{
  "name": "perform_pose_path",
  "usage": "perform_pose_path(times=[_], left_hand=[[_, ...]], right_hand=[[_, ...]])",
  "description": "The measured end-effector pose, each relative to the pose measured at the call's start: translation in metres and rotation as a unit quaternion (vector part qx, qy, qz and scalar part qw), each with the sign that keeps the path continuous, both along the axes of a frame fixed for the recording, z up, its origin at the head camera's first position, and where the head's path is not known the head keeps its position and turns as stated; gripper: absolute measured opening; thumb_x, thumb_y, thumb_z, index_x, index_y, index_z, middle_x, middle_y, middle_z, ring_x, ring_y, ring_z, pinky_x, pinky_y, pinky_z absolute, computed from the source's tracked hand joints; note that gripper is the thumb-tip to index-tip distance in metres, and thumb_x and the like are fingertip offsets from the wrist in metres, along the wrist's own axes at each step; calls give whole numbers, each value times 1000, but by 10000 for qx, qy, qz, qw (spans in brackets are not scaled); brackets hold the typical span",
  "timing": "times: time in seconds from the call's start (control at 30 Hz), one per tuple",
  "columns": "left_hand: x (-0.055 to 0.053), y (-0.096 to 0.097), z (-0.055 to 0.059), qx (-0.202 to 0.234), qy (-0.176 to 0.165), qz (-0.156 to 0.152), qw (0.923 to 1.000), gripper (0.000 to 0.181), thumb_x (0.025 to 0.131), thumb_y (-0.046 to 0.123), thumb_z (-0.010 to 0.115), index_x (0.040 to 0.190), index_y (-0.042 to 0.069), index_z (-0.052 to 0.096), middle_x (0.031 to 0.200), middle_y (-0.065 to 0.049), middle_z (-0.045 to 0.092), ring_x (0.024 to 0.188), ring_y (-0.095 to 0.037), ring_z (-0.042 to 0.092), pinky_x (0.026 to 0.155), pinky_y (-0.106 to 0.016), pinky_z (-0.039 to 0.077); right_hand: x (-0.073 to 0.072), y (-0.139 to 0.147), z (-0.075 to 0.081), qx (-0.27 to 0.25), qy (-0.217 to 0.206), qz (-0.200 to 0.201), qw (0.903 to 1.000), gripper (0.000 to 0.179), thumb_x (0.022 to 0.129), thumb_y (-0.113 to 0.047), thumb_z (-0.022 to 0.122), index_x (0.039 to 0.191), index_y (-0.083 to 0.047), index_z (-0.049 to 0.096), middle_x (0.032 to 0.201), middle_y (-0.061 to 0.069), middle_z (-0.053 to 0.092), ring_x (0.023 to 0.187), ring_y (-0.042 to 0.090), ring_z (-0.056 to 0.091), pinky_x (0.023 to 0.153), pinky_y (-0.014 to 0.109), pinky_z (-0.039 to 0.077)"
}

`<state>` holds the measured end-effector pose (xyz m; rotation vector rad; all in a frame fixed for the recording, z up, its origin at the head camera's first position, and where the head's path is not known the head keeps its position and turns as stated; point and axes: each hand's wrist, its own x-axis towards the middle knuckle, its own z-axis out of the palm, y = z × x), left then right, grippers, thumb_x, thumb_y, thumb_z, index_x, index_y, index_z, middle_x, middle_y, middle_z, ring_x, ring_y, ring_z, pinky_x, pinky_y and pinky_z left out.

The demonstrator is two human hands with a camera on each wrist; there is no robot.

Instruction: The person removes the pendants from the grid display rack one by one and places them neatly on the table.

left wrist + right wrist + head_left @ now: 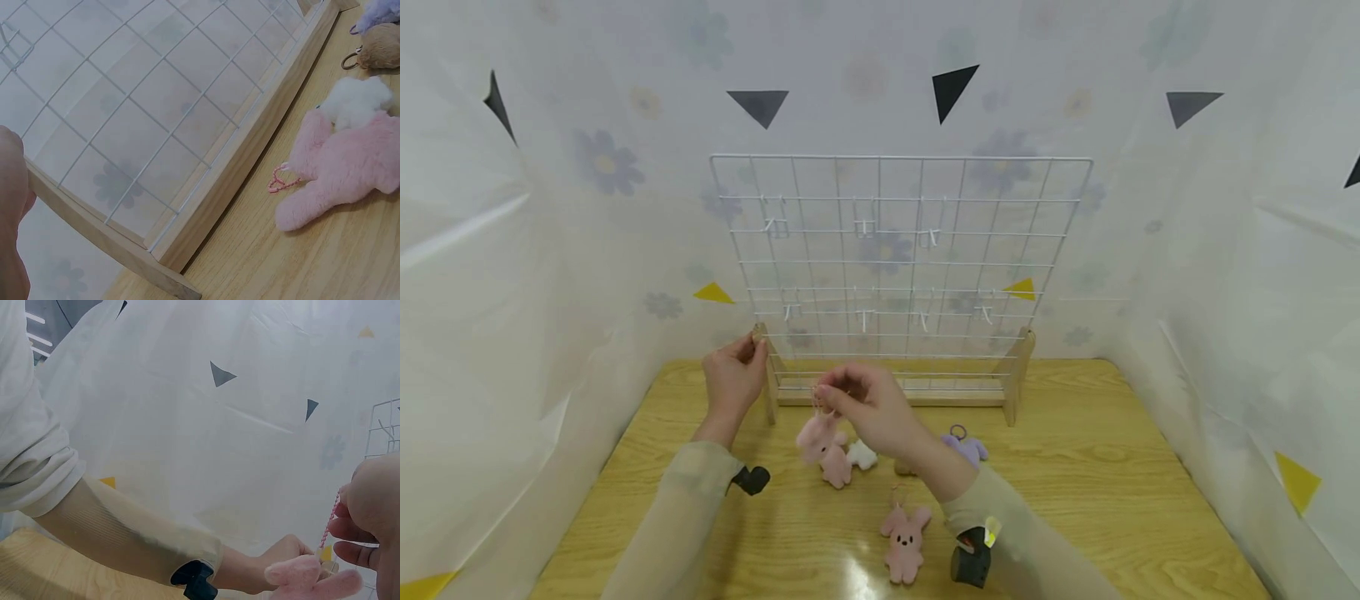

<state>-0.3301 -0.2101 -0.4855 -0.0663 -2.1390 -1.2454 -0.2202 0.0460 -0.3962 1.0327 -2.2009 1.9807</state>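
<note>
My right hand point(876, 408) pinches the pink cord loop point(329, 522) of a pink plush keychain point(815, 437), which hangs below the fingers. In the right wrist view its two ears point upward. My left hand point(735, 375) grips the top of the left wooden post point(770, 375) of a white wire grid rack point(880, 265). Behind the hanging plush, another pink plush point(350, 164) lies on the table beside a white plush point(359, 103). A pink plush with a face point(905, 546) lies nearer, on its back.
Several white hooks point(864, 227) hang on the grid in two rows. A purple plush point(967, 450) and a brown plush point(382, 47) lie on the wooden table point(1097, 500), the brown one mostly hidden by my right arm in the head view. Pale sheeting point(1225, 275) surrounds the table.
</note>
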Motion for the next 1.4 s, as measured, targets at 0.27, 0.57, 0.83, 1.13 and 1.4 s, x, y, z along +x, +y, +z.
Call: perform_pose_path(times=[0.27, 0.57, 0.83, 1.13, 1.4], left_hand=[[3, -1, 1, 8, -34, -55, 10000, 27, 100, 7, 73, 120, -12, 73, 103, -27, 76, 89, -38, 77, 66, -1, 46], [3, -1, 1, -4, -55, -62, 10000, 27, 100, 7, 73, 119, -11, 74, 102, -26, 76, 88, -37, 78, 66, -2, 48], [0, -1, 3, -77, -64, -46, 9999, 28, 101, 10, 73, 120, -10, 74, 102, -25, 77, 88, -35, 78, 67, -6, 51], [-1, -2, 2, -150, 5, -60, 9999, 25, 100, 9, 74, 118, -9, 75, 100, -25, 77, 85, -34, 78, 65, -3, 47], [0, -1, 1, -164, -106, -21, 9998, 27, 100, 10, 74, 119, -9, 75, 101, -24, 77, 87, -34, 78, 66, -4, 49]], right_hand=[[9, 8, -9, 3, 25, 207, 9998, 12, 107, -5, 63, 107, 3, 73, 91, 15, 72, 77, 39, 68, 69, 43, 63], [22, 17, -11, 100, 86, 549, 9984, 11, 107, -4, 62, 107, 3, 71, 93, 12, 71, 78, 37, 69, 71, 46, 63], [33, 20, -16, 282, -221, 615, 9975, 12, 107, -5, 64, 109, 4, 71, 98, 18, 72, 80, 38, 69, 68, 30, 61], [42, 22, -32, 131, -169, 845, 9962, 10, 105, -3, 64, 107, 5, 71, 98, 21, 72, 81, 33, 70, 71, 36, 62], [51, 25, -41, 435, -379, 932, 9940, 11, 106, -7, 65, 107, 1, 72, 102, 18, 73, 90, 19, 71, 79, 34, 62]])
